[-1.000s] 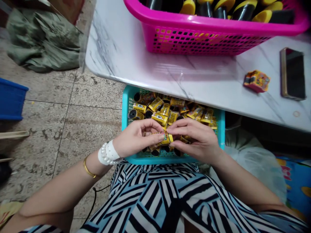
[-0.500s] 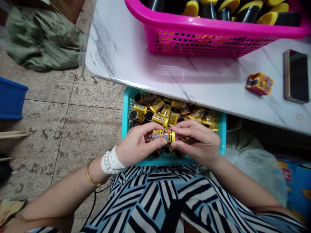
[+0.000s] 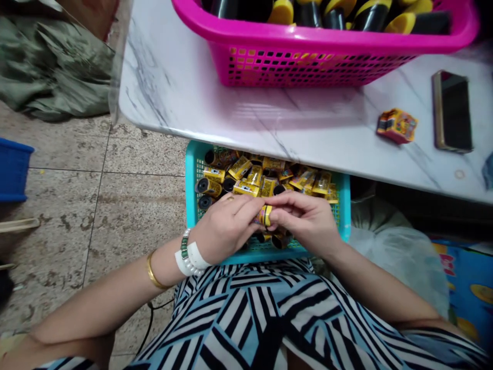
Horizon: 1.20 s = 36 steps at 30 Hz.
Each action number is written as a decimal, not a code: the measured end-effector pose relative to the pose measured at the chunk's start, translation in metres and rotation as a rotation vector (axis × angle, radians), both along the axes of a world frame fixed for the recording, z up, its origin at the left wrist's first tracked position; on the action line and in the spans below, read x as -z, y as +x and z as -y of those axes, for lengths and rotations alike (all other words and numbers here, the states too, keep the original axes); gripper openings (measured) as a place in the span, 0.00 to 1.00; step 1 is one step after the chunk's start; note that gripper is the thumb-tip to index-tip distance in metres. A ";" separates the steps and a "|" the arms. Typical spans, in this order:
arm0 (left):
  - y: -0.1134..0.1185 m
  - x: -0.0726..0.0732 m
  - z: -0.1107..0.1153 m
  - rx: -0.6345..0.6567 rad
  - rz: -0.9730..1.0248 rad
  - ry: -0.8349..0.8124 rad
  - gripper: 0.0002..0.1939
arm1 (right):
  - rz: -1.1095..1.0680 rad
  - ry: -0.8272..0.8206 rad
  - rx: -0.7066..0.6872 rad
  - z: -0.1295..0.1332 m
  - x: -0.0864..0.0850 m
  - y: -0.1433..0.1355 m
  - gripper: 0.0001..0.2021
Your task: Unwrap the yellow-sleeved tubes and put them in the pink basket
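Note:
My left hand [image 3: 227,226] is wrapped over a small cylinder with a yellow printed label [image 3: 264,216], hiding most of it. Only its right end with a yellow band shows. At that end, the thumb and fingers of my right hand [image 3: 308,221] are closed together, touching the band. Both hands are held over a turquoise basket [image 3: 190,205], which rests at my lap. In it lie many similar cylinders [image 3: 246,188] with yellow labels and black ends, heaped at various angles.
A marble-patterned table [image 3: 162,87] spans the top. On it stand a pink basket [image 3: 308,38] of black-and-yellow pieces, a stack of printed labels [image 3: 398,126] and a phone [image 3: 453,112]. A blue crate [image 3: 13,169] and green cloth sack [image 3: 54,67] are at left.
My left hand has rolled over so its back faces up, covering more of the cylinder. My right hand stays at the banded end. The whole view has shifted slightly.

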State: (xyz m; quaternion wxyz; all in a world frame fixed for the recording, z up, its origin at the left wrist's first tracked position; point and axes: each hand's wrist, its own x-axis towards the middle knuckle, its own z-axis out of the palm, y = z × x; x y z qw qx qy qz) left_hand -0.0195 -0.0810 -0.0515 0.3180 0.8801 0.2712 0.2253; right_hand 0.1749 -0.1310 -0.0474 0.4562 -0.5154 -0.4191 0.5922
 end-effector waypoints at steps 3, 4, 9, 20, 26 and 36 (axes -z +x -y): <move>-0.001 -0.010 -0.010 -0.027 0.039 -0.277 0.16 | -0.104 0.008 -0.126 -0.005 0.005 0.010 0.15; -0.002 -0.013 -0.013 -0.031 0.067 -0.414 0.19 | -0.120 0.019 -0.150 -0.006 0.006 0.013 0.13; -0.009 -0.012 -0.015 -0.013 0.220 -1.248 0.19 | -0.147 0.051 -0.201 -0.007 0.007 0.021 0.14; -0.008 -0.002 -0.008 -0.010 0.314 -1.528 0.21 | -0.218 0.132 -0.217 -0.006 0.010 0.012 0.09; 0.003 -0.008 -0.001 -0.097 0.492 -1.657 0.21 | 0.106 0.397 -0.211 -0.010 0.007 0.014 0.09; 0.027 -0.010 0.023 -0.547 0.677 -1.108 0.20 | 0.521 0.674 0.367 0.011 0.018 -0.009 0.11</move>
